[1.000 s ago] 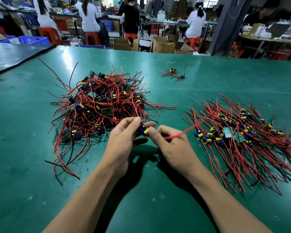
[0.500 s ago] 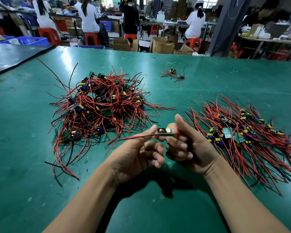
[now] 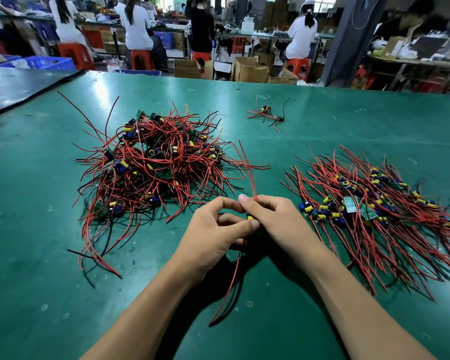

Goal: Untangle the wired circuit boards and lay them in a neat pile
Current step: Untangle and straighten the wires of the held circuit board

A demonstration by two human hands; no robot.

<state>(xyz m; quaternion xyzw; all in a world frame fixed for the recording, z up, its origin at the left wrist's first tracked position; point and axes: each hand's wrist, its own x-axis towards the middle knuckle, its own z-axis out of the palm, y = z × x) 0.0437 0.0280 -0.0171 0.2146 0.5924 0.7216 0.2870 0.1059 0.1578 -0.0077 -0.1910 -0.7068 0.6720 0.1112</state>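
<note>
**Head view.** A person's left hand (image 3: 216, 232) and right hand (image 3: 278, 222) meet over the near middle of the green-topped desk (image 3: 348, 120). Both pinch one small wired circuit board with a yellow capacitor (image 3: 250, 217), which the fingertips mostly hide. The left hand's thumb and curled fingers clamp the board's body, evidently to steady it. The right hand's fingers close on the end from which two long red leads (image 3: 247, 167) rise towards the far edge. A second bundle of red and black leads (image 3: 229, 287) hangs below the grip and trails towards the near edge. Holding the board raised lets both sets fall straight, which appears to be the purpose of the pose.

The tangled heap of red- and black-wired boards (image 3: 153, 167) lies left of centre as the source stock, its wires crossing in all directions. The combed pile of boards with roughly parallel red wires (image 3: 369, 206) lies towards the right edge, near the right forearm, so a straightened board needs only a short reach. A small stray cluster of wired boards (image 3: 266, 113) sits well apart, nearer the far edge.

Judged stage: the leads are being aligned before the board joins the right-hand pile.
</note>
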